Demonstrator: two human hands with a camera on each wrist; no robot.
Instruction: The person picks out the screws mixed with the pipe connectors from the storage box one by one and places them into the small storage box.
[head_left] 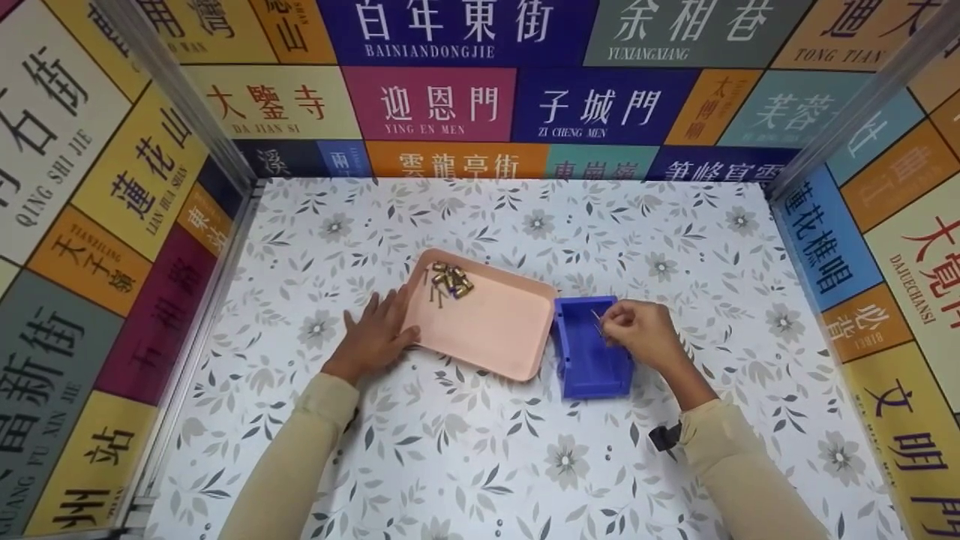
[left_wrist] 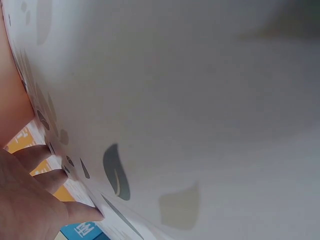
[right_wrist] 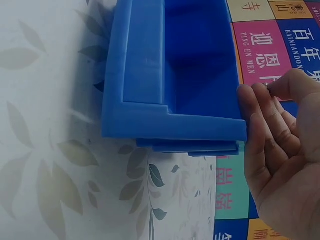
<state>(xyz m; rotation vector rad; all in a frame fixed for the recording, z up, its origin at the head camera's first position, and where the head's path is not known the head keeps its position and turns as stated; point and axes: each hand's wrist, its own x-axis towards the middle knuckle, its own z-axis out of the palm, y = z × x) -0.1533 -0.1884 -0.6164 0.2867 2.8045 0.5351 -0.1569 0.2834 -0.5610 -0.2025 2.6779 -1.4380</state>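
In the head view a pink tray (head_left: 495,326) lies on the table, with small brass-coloured cylindrical pieces (head_left: 459,282) and several thin screws (head_left: 439,298) heaped in its far left corner. My left hand (head_left: 373,335) rests at the tray's left edge, fingers spread, the thumb touching the rim. Just right of the tray stands a blue plastic bin (head_left: 594,375). Over its right side my right hand (head_left: 643,330) pinches a thin metal screw (head_left: 597,319) between thumb and fingers; the right wrist view barely shows it. The bin's floor is partly hidden by that hand.
The table (head_left: 480,465) has a floral cover. Printed panels (head_left: 442,105) wall it in at the back and both sides, with a metal frame post (head_left: 202,97) at the back left corner. A dark strap piece (head_left: 664,437) hangs at the right cuff.
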